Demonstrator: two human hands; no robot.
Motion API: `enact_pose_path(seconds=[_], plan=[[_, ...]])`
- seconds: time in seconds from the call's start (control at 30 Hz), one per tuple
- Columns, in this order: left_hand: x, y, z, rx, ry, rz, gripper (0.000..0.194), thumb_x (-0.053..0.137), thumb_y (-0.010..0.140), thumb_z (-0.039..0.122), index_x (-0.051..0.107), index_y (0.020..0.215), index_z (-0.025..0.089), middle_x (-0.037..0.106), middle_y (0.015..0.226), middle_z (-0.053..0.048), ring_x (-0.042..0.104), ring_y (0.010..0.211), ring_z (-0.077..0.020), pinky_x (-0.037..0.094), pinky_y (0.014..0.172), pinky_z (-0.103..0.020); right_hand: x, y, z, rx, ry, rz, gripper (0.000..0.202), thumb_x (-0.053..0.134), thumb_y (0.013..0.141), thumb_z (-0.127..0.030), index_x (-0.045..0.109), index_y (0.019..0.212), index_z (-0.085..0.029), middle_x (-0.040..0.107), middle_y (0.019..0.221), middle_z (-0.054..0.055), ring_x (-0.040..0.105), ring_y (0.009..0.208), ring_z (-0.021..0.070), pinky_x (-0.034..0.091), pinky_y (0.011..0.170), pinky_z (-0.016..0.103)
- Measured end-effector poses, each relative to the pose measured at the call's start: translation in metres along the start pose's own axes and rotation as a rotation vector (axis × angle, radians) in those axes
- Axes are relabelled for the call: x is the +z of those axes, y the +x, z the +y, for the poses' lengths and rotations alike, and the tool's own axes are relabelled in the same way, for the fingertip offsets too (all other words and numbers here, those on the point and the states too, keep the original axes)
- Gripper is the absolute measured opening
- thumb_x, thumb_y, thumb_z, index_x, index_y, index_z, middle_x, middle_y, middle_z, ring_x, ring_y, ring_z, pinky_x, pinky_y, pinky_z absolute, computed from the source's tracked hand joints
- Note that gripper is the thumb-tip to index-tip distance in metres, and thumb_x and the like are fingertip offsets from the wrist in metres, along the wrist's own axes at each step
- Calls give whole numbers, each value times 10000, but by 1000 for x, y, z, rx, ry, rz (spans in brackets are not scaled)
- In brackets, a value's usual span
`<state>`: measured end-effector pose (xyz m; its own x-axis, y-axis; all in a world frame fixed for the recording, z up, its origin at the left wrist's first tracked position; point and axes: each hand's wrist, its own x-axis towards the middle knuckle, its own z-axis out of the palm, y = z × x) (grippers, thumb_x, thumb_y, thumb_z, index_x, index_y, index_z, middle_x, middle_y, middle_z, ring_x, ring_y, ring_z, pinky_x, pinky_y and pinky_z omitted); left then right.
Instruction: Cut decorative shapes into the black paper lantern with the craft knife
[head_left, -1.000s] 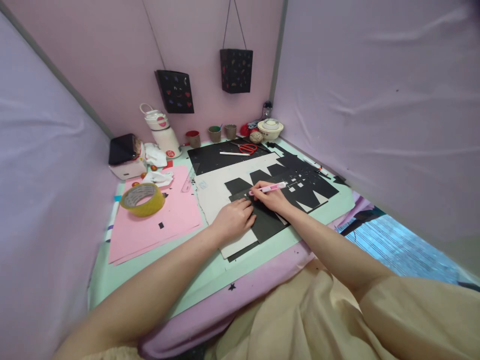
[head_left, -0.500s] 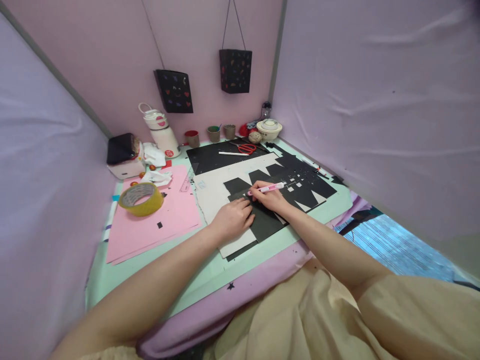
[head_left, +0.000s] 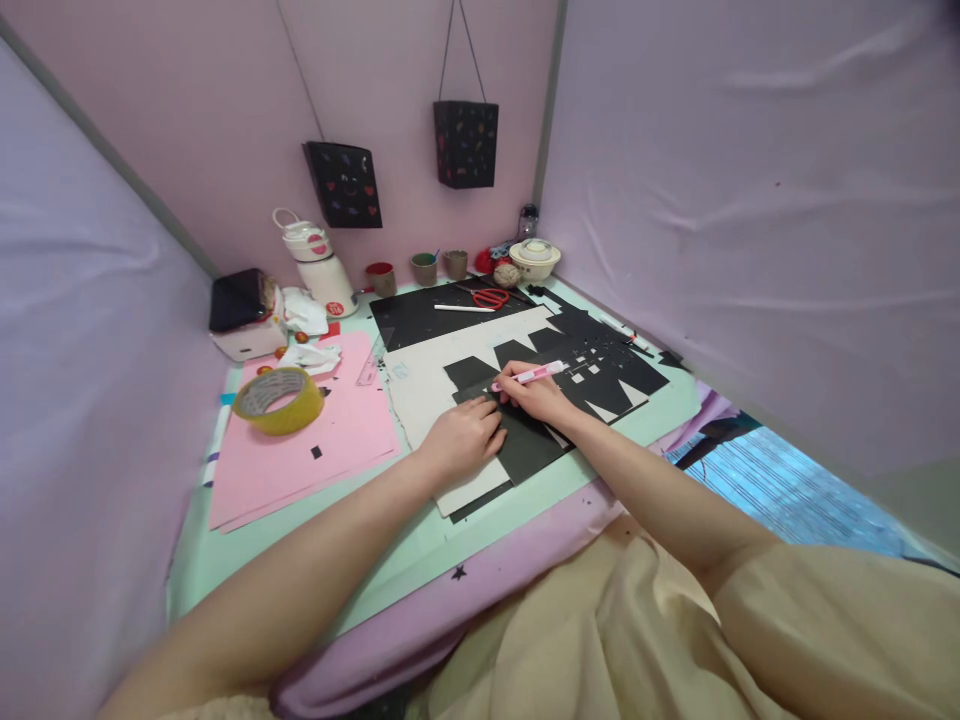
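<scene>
My right hand [head_left: 531,392] grips a slim pink-and-white craft knife [head_left: 541,373], its tip down on a sheet of black card [head_left: 536,450]. The card has zigzag tabs along its edges and small cut-outs on the right. Flat on the card's left part lies my left hand [head_left: 463,438], fingers spread, close to the knife tip. Beneath the card is a white board [head_left: 420,385], with its left edge frayed. My fingers hide the exact spot under the tip.
Left are a yellow tape roll [head_left: 279,402] and pink paper [head_left: 360,440]. Behind lie red-handled scissors [head_left: 490,298] and a white stick [head_left: 463,308]. A white bottle [head_left: 328,280], small cups [head_left: 424,268] and a lidded bowl [head_left: 535,260] line the back. Black paper lanterns [head_left: 466,145] hang above.
The view has shifted slightly, so everything sits a little further left. Both hands keep nearly the same place on the card, and the knife remains in my right hand.
</scene>
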<state>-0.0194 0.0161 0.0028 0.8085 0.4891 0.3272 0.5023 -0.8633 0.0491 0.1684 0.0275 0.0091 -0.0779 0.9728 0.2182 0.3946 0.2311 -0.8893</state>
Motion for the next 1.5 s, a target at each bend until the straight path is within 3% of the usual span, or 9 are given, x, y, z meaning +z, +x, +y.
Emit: enact_pose_path(seconds=[0.3,0.47,0.6,0.7,0.83,1.0,1.23,1.37,1.5], plan=[[-3,0,1,-34,-23,-1,236,590,945,325,638,1098,152,647,1173,-87,622,1084,-218,519,936,-443,-1,-1,-5,40,43,55,216,557,866,-349,628,734,-194,659,649,-13,526,531,106,399,538,236],[-4,2,-3,-153,-7,38,396,618,914,387,597,1218,135,586,1308,-142,519,1268,-301,413,1052,-552,-1,1,-1,63,68,115,222,554,867,-373,614,743,-199,645,640,-19,528,539,111,403,540,235],[-5,3,-6,-102,-35,14,385,612,920,386,605,1213,135,611,1291,-128,519,1280,-294,361,1093,-575,-1,1,-1,71,89,128,222,563,860,-379,623,750,-196,642,642,-16,529,547,113,410,549,235],[-7,3,-6,-38,-57,6,283,601,937,334,630,1147,147,649,1215,-90,586,1187,-244,430,1049,-515,-1,0,-4,73,102,131,205,592,841,-377,639,769,-191,644,657,-13,548,582,118,420,572,238],[-6,0,-4,-55,-46,37,210,591,946,312,648,1063,148,663,1139,-80,638,1048,-205,526,924,-432,-5,1,-8,77,122,120,200,657,782,-367,679,861,-185,653,719,-9,566,639,126,428,592,242],[-1,-2,-2,-62,-35,58,188,584,948,284,651,1050,141,678,1115,-81,644,1057,-205,537,919,-422,-12,5,-19,86,129,46,211,620,781,-345,724,863,-180,655,724,5,547,618,126,408,540,241],[-4,-3,7,-61,16,14,296,458,970,251,680,1049,73,698,1145,-171,630,1154,-291,501,1025,-415,-10,5,-16,47,30,51,172,645,797,-335,705,738,-184,652,662,6,560,594,138,436,562,264],[-8,5,16,-71,75,-54,362,543,934,345,683,1053,34,710,1070,-219,650,1107,-345,514,991,-456,-6,3,-1,45,11,50,131,695,780,-324,719,803,-197,707,756,25,631,693,174,484,628,280],[-9,12,32,-102,136,-109,558,661,857,380,628,1173,-78,638,1165,-348,637,1093,-445,546,892,-515,-4,-1,2,27,-37,57,108,672,815,-292,679,759,-201,674,682,8,605,615,152,468,567,262]])
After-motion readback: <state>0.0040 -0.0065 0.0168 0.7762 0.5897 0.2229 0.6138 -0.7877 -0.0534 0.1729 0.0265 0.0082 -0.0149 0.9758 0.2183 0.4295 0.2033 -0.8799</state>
